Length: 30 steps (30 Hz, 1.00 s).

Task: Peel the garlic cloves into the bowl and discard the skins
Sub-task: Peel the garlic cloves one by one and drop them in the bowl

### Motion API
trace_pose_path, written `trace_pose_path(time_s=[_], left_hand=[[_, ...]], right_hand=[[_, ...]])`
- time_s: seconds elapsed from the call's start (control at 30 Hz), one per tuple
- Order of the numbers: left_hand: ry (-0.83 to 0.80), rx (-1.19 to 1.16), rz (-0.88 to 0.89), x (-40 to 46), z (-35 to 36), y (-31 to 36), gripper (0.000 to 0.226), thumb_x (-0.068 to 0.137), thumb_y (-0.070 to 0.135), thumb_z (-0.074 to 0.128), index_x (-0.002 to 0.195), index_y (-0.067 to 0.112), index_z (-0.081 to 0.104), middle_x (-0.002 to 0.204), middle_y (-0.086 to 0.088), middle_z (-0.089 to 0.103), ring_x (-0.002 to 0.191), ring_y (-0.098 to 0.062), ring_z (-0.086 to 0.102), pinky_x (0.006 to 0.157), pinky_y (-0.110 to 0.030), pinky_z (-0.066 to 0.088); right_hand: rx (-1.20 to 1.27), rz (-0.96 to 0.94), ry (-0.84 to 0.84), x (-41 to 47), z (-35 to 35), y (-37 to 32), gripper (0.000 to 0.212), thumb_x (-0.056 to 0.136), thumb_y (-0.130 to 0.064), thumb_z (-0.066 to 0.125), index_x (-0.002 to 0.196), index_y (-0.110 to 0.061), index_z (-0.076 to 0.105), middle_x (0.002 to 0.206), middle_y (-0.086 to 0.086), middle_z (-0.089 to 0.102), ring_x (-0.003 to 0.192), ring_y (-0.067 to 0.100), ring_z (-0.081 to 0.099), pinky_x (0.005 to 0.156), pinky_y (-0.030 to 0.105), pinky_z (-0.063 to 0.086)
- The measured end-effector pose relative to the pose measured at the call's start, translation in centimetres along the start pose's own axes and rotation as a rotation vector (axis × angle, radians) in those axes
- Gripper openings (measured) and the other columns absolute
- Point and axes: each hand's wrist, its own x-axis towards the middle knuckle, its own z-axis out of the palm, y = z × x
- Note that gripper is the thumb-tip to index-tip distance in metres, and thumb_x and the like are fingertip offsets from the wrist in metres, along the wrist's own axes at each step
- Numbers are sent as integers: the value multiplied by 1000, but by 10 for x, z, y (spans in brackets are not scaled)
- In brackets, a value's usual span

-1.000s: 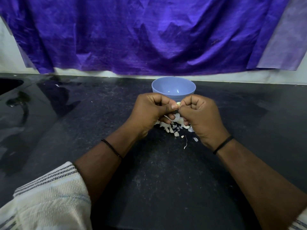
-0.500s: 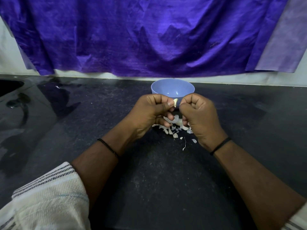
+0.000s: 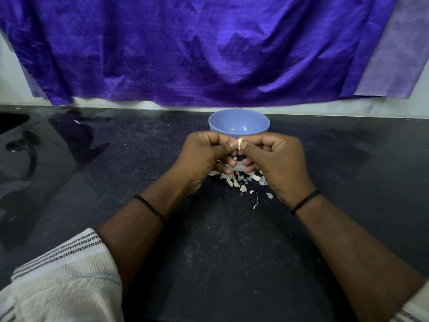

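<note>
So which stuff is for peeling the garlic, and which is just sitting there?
For the job: garlic clove pinched by left hand and right hand; blue bowl; pile of skins on the counter.
Just there: purple cloth; black counter; wristbands.

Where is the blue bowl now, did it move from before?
No. The blue bowl has not moved: its far rim still sits at the back edge of the counter, under the dip in the purple cloth.
</note>
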Motion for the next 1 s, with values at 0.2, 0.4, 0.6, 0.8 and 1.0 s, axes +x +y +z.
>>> trace_pose_path(time_s=[0.2,0.4,0.6,0.8,1.0], left_hand=[[17,17,29,-2,0,-1,10,92,1,65,83,0,69,68,-7,69,55,-14,62,47,-24,52],[17,44,41,-3,1,-1,10,90,-1,66,81,1,69,66,-5,70,54,-14,62,47,-24,52],[28,37,45,-4,3,-1,9,90,0,66,82,1,70,70,-11,69,55,-15,62,48,-25,52],[40,33,72,-2,2,2,8,93,1,63,89,-2,70,66,-7,69,54,-13,61,46,-23,51],[42,148,141,-3,2,1,11,94,1,63,97,-1,73,75,-11,70,59,-16,60,48,-28,53]], right_hand=[[6,25,-24,-3,-2,-4,4,88,-4,72,89,-5,76,74,10,75,58,17,66,55,29,59],[-91,-2,5,-7,-1,-4,6,87,-9,73,84,-13,76,70,5,75,58,22,70,56,34,61],[-76,5,-13,-6,-2,-6,8,90,-10,72,83,-12,75,70,6,74,62,27,72,57,35,60],[152,90,-80,-4,0,-10,8,94,-3,65,92,-6,73,77,15,74,61,20,66,54,27,57],[166,96,-49,-2,0,-7,17,93,2,64,106,-7,70,73,10,72,57,17,64,52,25,57]])
